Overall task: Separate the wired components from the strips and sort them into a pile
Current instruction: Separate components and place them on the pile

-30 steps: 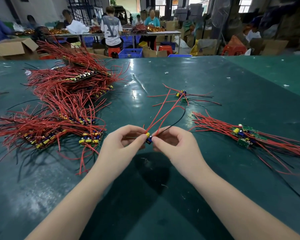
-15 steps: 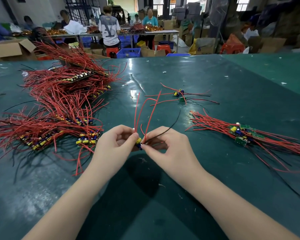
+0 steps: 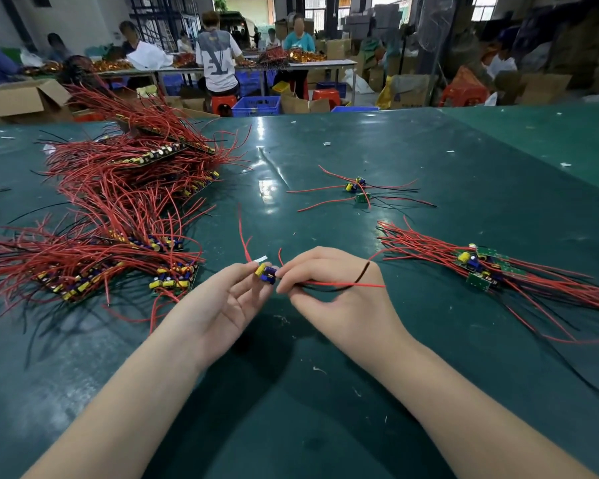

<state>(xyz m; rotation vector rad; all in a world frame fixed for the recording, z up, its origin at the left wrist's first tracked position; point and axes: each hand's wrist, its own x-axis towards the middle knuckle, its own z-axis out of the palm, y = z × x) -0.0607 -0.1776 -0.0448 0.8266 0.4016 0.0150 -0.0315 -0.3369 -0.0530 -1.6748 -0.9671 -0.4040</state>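
Left hand (image 3: 222,302) palm up just above the green table (image 3: 325,426), fingertips pinching a small wired part (image 3: 267,273) with yellow and blue pieces on it. Right hand (image 3: 332,292) close beside, fingers curled round the same part's red and black wires (image 3: 339,285), which trail off to the right across the palm. More red wires curving up from the part between the two hands. Far to the left, a big heap of strips (image 3: 118,216) bristling with red wires, sprawled over the table up toward its back edge. To the right, well apart from the hands, a pile of loose parts (image 3: 481,267) with green boards, wires fanned out flat. Farther back, near the middle of the table, two more separate parts (image 3: 357,190) lying side by side. Beyond the table, people (image 3: 218,60) at another bench (image 3: 322,65), blue crates (image 3: 256,105), cardboard boxes (image 3: 18,98).
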